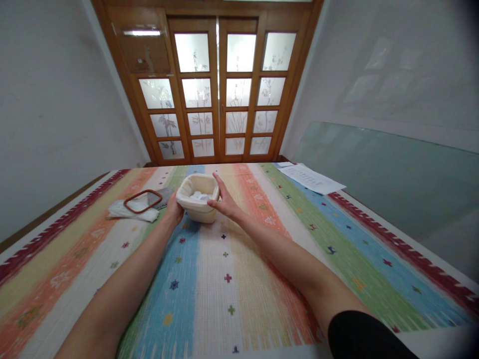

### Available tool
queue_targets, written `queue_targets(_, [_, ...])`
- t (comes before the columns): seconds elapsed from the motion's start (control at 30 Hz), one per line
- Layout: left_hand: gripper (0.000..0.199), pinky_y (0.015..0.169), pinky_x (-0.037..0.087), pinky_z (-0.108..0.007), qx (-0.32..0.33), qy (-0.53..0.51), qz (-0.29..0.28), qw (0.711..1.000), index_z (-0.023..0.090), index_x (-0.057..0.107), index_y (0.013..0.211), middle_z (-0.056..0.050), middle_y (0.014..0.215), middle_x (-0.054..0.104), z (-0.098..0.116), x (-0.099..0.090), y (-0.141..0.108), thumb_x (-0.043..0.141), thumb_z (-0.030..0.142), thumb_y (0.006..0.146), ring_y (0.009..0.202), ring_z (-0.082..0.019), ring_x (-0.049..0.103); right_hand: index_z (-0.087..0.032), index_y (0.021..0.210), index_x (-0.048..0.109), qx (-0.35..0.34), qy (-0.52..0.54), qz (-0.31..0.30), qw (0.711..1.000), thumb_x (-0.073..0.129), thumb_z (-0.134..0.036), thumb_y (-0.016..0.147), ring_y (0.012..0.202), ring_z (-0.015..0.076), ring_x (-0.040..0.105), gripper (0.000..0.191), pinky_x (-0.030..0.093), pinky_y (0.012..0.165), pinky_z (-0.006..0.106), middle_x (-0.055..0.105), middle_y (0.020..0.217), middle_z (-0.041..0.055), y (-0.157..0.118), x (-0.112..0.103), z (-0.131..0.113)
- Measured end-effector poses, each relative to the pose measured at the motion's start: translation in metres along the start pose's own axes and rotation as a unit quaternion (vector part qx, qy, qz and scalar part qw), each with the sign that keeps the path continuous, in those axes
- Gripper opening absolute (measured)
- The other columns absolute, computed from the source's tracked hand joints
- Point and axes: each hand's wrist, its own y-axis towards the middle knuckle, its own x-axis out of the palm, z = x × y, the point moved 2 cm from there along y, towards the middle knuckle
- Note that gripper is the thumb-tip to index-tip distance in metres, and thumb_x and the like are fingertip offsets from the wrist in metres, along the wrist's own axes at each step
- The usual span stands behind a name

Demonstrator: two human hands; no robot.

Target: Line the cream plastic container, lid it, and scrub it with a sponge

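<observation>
A small cream fabric-lined basket [202, 214] is held between both my hands over the striped tablecloth, its opening tilted toward me. Whitish items [200, 196] lie inside it, too small to name. My left hand [174, 208] presses against the basket's left side, its fingers mostly hidden behind. On the right side, my right hand [224, 199] grips the wall, with the thumb at the near rim and the fingers along the far side. Left of the basket, a brown rounded frame [129, 208] rests on a folded white cloth [138, 215] and a grey piece [164, 197].
The table wears a colourful striped tablecloth [209, 299]. Printed paper sheets [312, 179] lie at the far right edge. A glass panel [374, 174] leans on the right wall. Wooden doors with glass panes [219, 89] stand beyond the table.
</observation>
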Motion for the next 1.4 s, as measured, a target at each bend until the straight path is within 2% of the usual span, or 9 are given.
queue_targets(0.23, [0.034, 0.067, 0.049, -0.024, 0.034, 0.044, 0.040, 0.998, 0.019, 0.071, 0.091, 0.002, 0.081, 0.072, 0.008, -0.002, -0.004, 0.079, 0.032, 0.061, 0.069, -0.014, 0.063, -0.025, 0.170, 0.016, 0.008, 0.032, 0.000, 0.999, 0.062, -0.091, 0.076, 0.161, 0.0315, 0.027, 0.124, 0.024, 0.131, 0.052, 0.024, 0.175, 0.0138, 0.000, 0.002, 0.010])
queue_targets(0.57, [0.032, 0.072, 0.049, -0.024, 0.131, 0.109, 0.081, 0.982, 0.019, 0.068, 0.090, 0.001, 0.086, 0.071, 0.016, -0.003, -0.005, 0.081, 0.038, 0.067, 0.075, -0.013, 0.062, -0.023, 0.168, 0.024, -0.023, -0.047, 0.000, 0.999, 0.067, -0.091, 0.071, 0.157, 0.0362, 0.032, 0.127, 0.026, 0.130, 0.054, 0.033, 0.167, 0.0185, -0.006, -0.001, -0.001])
queue_targets(0.7, [0.032, 0.070, 0.046, -0.022, 0.142, 0.103, 0.091, 0.980, 0.020, 0.064, 0.088, 0.004, 0.082, 0.066, 0.015, -0.002, -0.008, 0.081, 0.039, 0.069, 0.073, -0.013, 0.059, -0.024, 0.166, 0.027, -0.056, -0.073, -0.001, 0.996, 0.078, -0.081, 0.070, 0.152, 0.0362, 0.037, 0.123, 0.028, 0.128, 0.055, 0.038, 0.162, 0.0184, -0.006, -0.001, 0.000])
queue_targets(0.83, [0.031, 0.069, 0.044, -0.021, 0.148, 0.119, 0.103, 0.976, 0.021, 0.061, 0.084, 0.004, 0.079, 0.061, 0.015, 0.000, -0.015, 0.078, 0.045, 0.076, 0.072, -0.012, 0.055, -0.028, 0.156, 0.039, -0.052, -0.080, 0.014, 0.995, 0.084, -0.070, 0.070, 0.145, 0.0347, 0.044, 0.105, 0.035, 0.124, 0.055, 0.046, 0.153, 0.0146, -0.008, 0.001, 0.000])
queue_targets(1.03, [0.040, 0.071, 0.044, -0.026, 0.176, 0.183, 0.103, 0.962, 0.020, 0.067, 0.082, -0.001, 0.081, 0.060, 0.024, 0.010, -0.029, 0.057, 0.056, 0.097, 0.078, -0.018, 0.054, -0.026, 0.132, 0.051, 0.001, -0.066, 0.072, 0.995, 0.083, -0.063, 0.073, 0.127, 0.0310, 0.056, 0.076, 0.045, 0.113, 0.050, 0.057, 0.133, 0.0109, -0.010, 0.001, 0.006])
queue_targets(1.13, [0.034, 0.086, 0.047, -0.028, 0.209, 0.206, 0.068, 0.954, 0.021, 0.071, 0.097, -0.004, 0.096, 0.066, 0.027, 0.020, -0.040, 0.060, 0.053, 0.098, 0.094, -0.021, 0.059, -0.025, 0.126, 0.051, 0.002, -0.073, 0.106, 0.992, 0.083, -0.062, 0.073, 0.124, 0.0301, 0.056, 0.072, 0.045, 0.112, 0.048, 0.056, 0.129, 0.0101, -0.009, 0.001, 0.009])
queue_targets(1.23, [0.033, 0.098, 0.045, -0.030, 0.234, 0.208, 0.033, 0.949, 0.024, 0.067, 0.115, -0.006, 0.113, 0.067, 0.024, 0.028, -0.049, 0.067, 0.050, 0.095, 0.109, -0.023, 0.061, -0.025, 0.124, 0.051, 0.001, -0.074, 0.130, 0.989, 0.081, -0.063, 0.075, 0.123, 0.0290, 0.056, 0.069, 0.044, 0.111, 0.046, 0.056, 0.126, 0.0095, -0.009, 0.001, 0.012])
queue_targets(1.3, [0.032, 0.097, 0.045, -0.030, 0.250, 0.226, 0.037, 0.941, 0.025, 0.063, 0.115, -0.005, 0.113, 0.065, 0.021, 0.028, -0.051, 0.068, 0.050, 0.095, 0.106, -0.023, 0.060, -0.025, 0.124, 0.051, 0.004, -0.072, 0.133, 0.989, 0.079, -0.064, 0.077, 0.123, 0.0282, 0.055, 0.067, 0.045, 0.112, 0.045, 0.055, 0.126, 0.0089, -0.009, 0.001, 0.013])
queue_targets(1.4, [0.025, 0.088, 0.043, -0.030, 0.269, 0.267, 0.060, 0.923, 0.025, 0.059, 0.105, -0.003, 0.100, 0.060, 0.017, 0.023, -0.050, 0.067, 0.047, 0.096, 0.092, -0.021, 0.057, -0.026, 0.125, 0.051, 0.005, -0.078, 0.133, 0.988, 0.079, -0.062, 0.078, 0.123, 0.0281, 0.055, 0.066, 0.045, 0.112, 0.046, 0.054, 0.127, 0.0089, -0.011, 0.002, 0.011])
